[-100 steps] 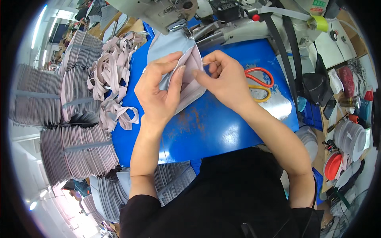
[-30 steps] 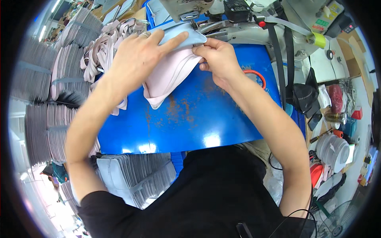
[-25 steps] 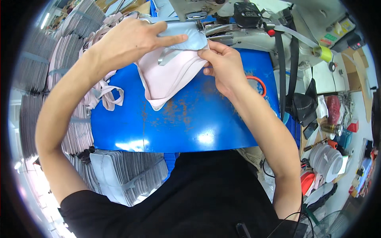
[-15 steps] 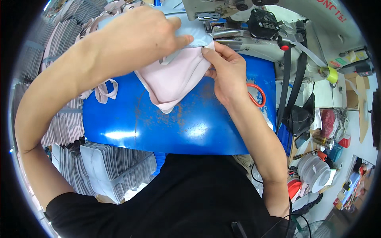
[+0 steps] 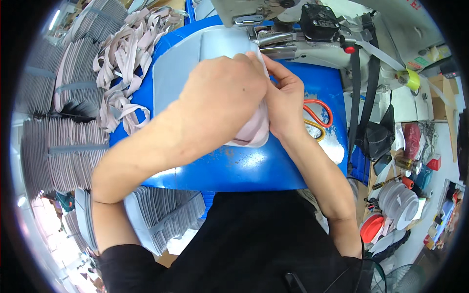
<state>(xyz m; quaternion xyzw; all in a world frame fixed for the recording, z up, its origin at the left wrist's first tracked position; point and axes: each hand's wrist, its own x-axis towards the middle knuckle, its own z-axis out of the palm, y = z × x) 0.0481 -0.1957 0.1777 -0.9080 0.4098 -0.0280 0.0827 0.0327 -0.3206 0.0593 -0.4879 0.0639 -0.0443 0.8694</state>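
A fabric panel (image 5: 176,73), pale blue-grey on top with pink cloth at its near corner, lies on the blue worktable (image 5: 205,171). Its right edge is beside the needle area of a sewing machine (image 5: 281,46). My left hand (image 5: 227,93) reaches across the panel, fingers bent and closed at that right edge; the fingertips are partly hidden. At the same edge my right hand (image 5: 287,102) pinches the cloth between thumb and fingers. Just right of my right wrist lie scissors with an orange-red handle loop (image 5: 325,111) and a yellowish one.
Tangled pink-grey straps (image 5: 124,58) lie at the table's left. Bundled stacks of grey panels (image 5: 73,146) stand beyond them, with another stack (image 5: 163,215) below the front edge. Dark straps (image 5: 371,93) hang at the machine's right. Clear round spools (image 5: 398,205) sit at far right.
My left hand has moved right and nearer, meeting my right hand at the panel's edge. The panel now lies spread flatter, with more blue-grey showing and the pink part mostly covered.
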